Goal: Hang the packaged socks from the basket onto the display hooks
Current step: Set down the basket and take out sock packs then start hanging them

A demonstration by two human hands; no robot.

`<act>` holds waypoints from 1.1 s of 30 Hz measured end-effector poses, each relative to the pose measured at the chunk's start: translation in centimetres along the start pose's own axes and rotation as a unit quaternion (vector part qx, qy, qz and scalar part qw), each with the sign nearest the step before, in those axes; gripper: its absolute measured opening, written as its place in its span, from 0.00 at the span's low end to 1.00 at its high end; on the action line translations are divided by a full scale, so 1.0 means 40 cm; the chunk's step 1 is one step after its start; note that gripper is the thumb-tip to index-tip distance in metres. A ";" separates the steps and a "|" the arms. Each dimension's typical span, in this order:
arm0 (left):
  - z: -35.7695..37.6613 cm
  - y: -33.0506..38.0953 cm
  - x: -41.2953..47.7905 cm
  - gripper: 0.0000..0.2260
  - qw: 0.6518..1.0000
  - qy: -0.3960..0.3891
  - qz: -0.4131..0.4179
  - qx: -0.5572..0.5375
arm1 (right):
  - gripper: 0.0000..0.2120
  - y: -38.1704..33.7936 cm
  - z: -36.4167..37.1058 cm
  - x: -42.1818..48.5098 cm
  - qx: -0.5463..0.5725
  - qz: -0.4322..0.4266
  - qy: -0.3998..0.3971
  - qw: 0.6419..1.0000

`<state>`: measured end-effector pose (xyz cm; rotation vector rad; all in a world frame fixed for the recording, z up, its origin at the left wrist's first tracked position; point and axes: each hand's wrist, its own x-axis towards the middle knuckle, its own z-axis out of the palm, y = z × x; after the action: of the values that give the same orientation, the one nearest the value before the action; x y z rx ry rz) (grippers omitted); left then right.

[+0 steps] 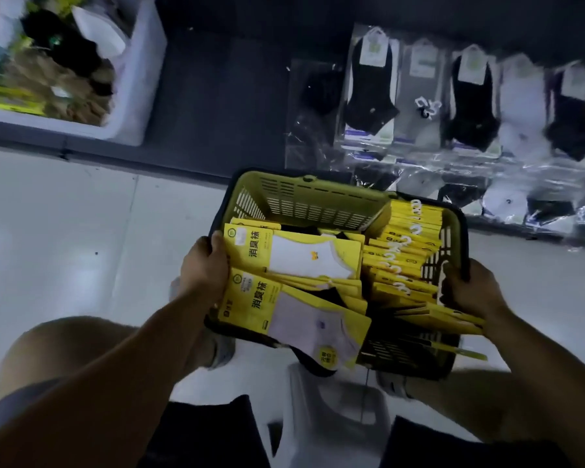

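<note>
1. Left grip [203, 270], centre of frame: bare fingers curl round the left rim of the basket [304, 197]; forearm reaches in from lower left.
2. Right grip [471, 292], centre right: fingers clasp the opposite rim; forearm enters from lower right.

The left grip [205, 265] and the right grip [470, 288] hold the green basket [304, 197] by its two sides, above the pale floor [65, 214]. Yellow sock packs [294, 258] fill it. Beyond it, bagged socks [372, 86] hang in a row, and a white bin [146, 62] stands at the far left.
</note>
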<state>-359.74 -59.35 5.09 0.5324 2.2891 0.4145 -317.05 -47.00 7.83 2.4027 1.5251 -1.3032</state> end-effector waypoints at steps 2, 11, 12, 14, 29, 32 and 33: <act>0.099 -0.009 0.030 0.23 1.000 0.004 0.014 -0.004 | 0.12 0.064 0.017 0.070 -0.004 0.006 0.008 1.000; 0.378 -0.044 0.053 0.25 0.997 0.050 0.061 -0.014 | 0.11 0.231 0.010 0.282 -0.026 -0.027 0.009 0.999; 0.389 -0.043 0.051 0.26 0.996 0.066 0.064 -0.015 | 0.12 0.238 0.007 0.293 -0.036 -0.037 0.005 0.999; 0.401 -0.039 0.053 0.24 0.994 0.092 0.062 -0.009 | 0.13 0.245 0.003 0.306 -0.039 -0.056 -0.009 0.998; 0.351 -0.005 -0.005 0.26 0.995 0.029 0.046 -0.080 | 0.04 0.085 -0.072 0.141 -0.145 -0.291 0.170 0.930; 0.341 -0.030 -0.024 0.23 0.994 0.017 0.062 -0.090 | 0.05 0.016 0.057 0.010 -0.116 -0.387 0.012 0.915; 0.337 -0.039 -0.030 0.22 0.993 0.015 0.064 -0.096 | 0.08 -0.001 0.108 -0.020 -0.137 -0.402 -0.042 0.905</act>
<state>-349.60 -59.44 -3.99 0.5807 2.2207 0.7025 -319.98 -49.39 5.54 1.5453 2.5917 -1.1071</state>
